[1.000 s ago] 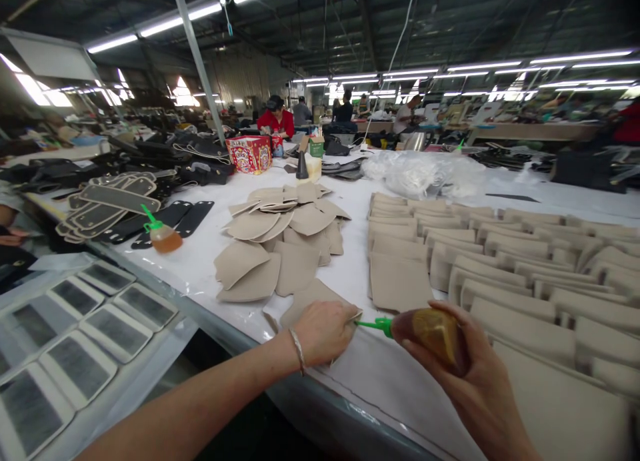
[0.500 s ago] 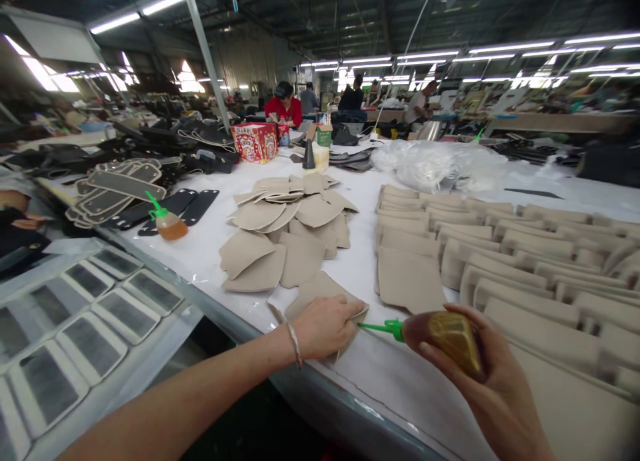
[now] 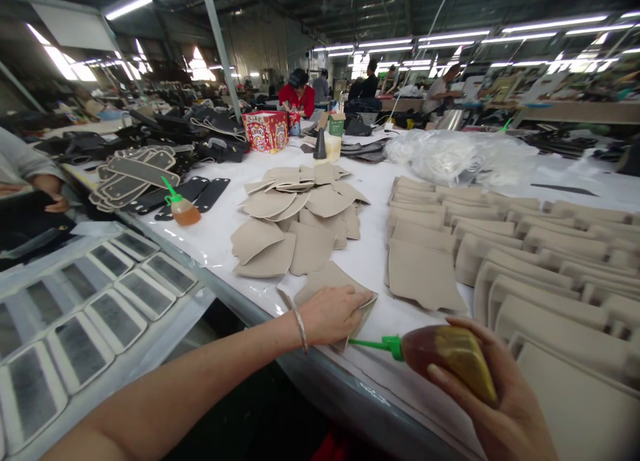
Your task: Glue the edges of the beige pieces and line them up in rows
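Left hand (image 3: 336,312) pressed flat on a beige cut piece (image 3: 325,279) at the tabletop (image 3: 370,261) edge; right hand (image 3: 500,408) grasping an amber glue bottle (image 3: 445,354), its green nozzle toward the piece.

Strip-lit factory hall (image 3: 450,34), long white worktables (image 3: 370,261)

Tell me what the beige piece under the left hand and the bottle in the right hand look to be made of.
Beige piece: matte, thin, flat sheet, likely leather, synthetic leather or stiff fabric; the look leaves it open. Bottle: soft translucent plastic, glossy, amber liquid showing through, with a green plastic nozzle.
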A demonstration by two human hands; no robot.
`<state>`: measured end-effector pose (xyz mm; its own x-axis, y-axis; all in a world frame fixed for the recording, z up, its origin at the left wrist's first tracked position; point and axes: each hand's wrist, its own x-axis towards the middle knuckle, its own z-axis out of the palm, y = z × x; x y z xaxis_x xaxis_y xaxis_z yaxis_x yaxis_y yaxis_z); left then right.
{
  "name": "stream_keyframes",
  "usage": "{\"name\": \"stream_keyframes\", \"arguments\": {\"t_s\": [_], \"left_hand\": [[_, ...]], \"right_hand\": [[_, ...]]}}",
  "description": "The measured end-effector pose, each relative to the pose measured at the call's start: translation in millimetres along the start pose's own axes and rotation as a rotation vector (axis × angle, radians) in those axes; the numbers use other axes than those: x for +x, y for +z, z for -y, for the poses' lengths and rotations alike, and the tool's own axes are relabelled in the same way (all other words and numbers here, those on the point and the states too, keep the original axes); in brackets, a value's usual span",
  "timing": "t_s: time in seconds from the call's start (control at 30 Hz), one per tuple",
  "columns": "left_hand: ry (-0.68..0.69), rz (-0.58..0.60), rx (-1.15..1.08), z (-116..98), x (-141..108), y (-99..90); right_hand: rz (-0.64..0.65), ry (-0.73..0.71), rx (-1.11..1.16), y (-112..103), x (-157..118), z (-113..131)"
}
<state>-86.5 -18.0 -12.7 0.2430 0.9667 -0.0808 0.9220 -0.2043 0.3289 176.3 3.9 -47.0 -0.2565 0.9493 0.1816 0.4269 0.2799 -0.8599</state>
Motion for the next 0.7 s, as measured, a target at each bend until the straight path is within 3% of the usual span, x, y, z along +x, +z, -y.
{"name": "stream_keyframes", "arguments": {"t_s": [0.1, 0.23, 0.43, 0.6, 0.7], "left_hand": [[-0.005, 0.007, 0.002, -1, -2, -0.5], [0.002, -0.001, 0.004, -2, -4, -0.4], [0.015, -0.019, 0.017, -1, -3, 0.4], [0.015, -0.019, 0.025, -1, -4, 2.5], [0.018, -0.028, 0.030, -1, -4, 3.9]], "right_hand": [[-0.046, 0.029, 0.005, 0, -3, -2], [0.051, 0.003, 0.021, -1, -3, -3], [-0.108, -0.010, 0.024, 2, 0, 7], [0.037, 0.014, 0.061, 5, -5, 4], [-0.027, 0.030, 0.034, 2, -2, 0]]}}
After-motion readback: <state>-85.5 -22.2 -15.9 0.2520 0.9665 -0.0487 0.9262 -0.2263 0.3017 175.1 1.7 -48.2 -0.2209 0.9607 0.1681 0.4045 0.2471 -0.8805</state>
